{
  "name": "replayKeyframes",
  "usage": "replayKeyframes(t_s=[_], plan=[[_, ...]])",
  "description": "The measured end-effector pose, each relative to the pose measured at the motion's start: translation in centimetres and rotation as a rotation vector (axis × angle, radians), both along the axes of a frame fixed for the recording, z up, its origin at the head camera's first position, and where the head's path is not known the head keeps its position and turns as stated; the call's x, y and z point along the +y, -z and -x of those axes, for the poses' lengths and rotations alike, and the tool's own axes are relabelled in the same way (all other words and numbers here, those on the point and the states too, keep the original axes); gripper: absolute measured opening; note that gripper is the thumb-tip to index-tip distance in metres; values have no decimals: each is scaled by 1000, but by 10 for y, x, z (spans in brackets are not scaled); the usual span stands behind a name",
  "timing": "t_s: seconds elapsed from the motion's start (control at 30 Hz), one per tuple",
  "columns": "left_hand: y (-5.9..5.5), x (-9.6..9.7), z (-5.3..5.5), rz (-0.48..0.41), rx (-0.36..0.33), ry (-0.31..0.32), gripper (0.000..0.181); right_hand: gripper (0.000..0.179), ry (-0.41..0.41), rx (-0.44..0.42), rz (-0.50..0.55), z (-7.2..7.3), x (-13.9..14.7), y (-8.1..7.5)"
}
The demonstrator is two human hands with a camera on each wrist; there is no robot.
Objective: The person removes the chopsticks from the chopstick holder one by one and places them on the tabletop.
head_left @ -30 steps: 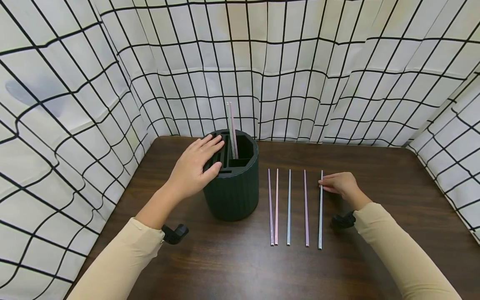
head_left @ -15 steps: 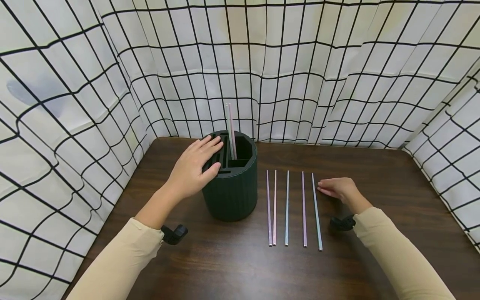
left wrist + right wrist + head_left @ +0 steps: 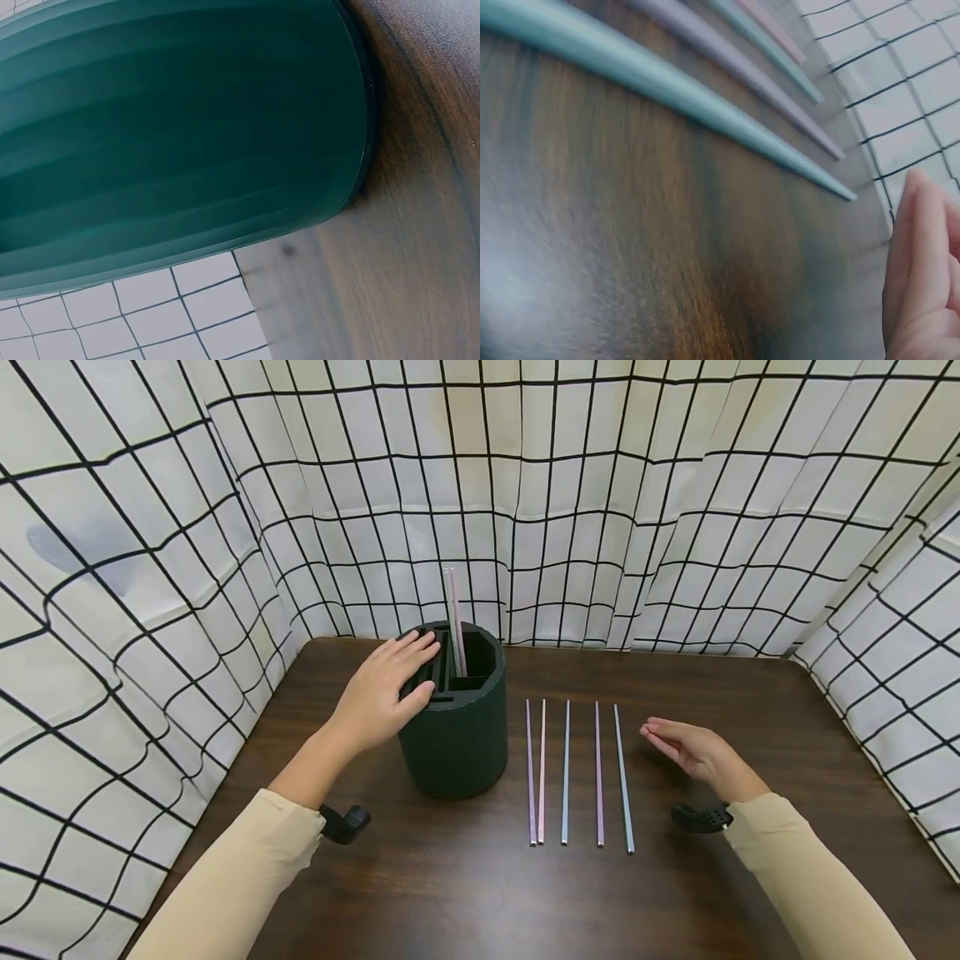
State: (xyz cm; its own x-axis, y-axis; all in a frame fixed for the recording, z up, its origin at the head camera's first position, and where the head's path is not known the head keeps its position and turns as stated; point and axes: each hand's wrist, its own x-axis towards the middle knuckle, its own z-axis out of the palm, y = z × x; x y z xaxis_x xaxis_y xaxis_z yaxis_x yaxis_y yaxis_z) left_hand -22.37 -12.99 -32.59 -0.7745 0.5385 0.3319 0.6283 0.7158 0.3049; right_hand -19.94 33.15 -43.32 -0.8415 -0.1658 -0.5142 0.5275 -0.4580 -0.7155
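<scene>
My left hand (image 3: 381, 692) rests on the slotted top of a dark green ribbed utensil holder (image 3: 456, 752), fingers spread over its left side. Two chopsticks (image 3: 455, 622), pinkish and pale, stand upright in the holder's right compartment. Several chopsticks lie in a row on the table to the right of it: purple (image 3: 530, 772), pink (image 3: 542, 772), blue (image 3: 566, 772), another purple (image 3: 598, 772) and a blue-green chopstick (image 3: 623, 777). Just right of the blue-green one hovers my right hand (image 3: 697, 753), its fingers straight and holding nothing. In the right wrist view the fingertips (image 3: 919, 180) are apart from that chopstick.
The dark brown wooden table (image 3: 450, 893) ends at a white curtain (image 3: 570, 543) with black grid lines, which encloses the back and both sides. A black wrist camera (image 3: 701, 818) hangs under the right wrist, another (image 3: 345, 824) under the left.
My right hand has let go of the blue-green chopstick and moved away to the right. That chopstick now lies slightly slanted, nearer the purple one. The left hand stays on the holder.
</scene>
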Motion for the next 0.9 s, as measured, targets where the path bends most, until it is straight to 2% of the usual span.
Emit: replayKeyframes(t_s=[0.2, 0.37, 0.47, 0.57, 0.67, 0.9], plan=[[2, -4, 9, 18, -4, 1, 58, 27, 43, -23, 203, -6, 8, 2], [8, -5, 11, 22, -16, 3, 58, 29, 65, -43, 258, -12, 12, 4], [11, -4, 10, 14, -16, -2, 58, 28, 72, -34, 259, -12, 8, -1], [10, -2, 8, -2, 4, -6, 57, 26, 78, 40, 220, -10, -5, -17], [8, 0, 6, -2, 17, 0, 57, 22, 63, 134, 127, -7, -27, -40], [3, -1, -1, 10, 35, -9, 57, 15, -53, 385, -126, 15, -87, -102]])
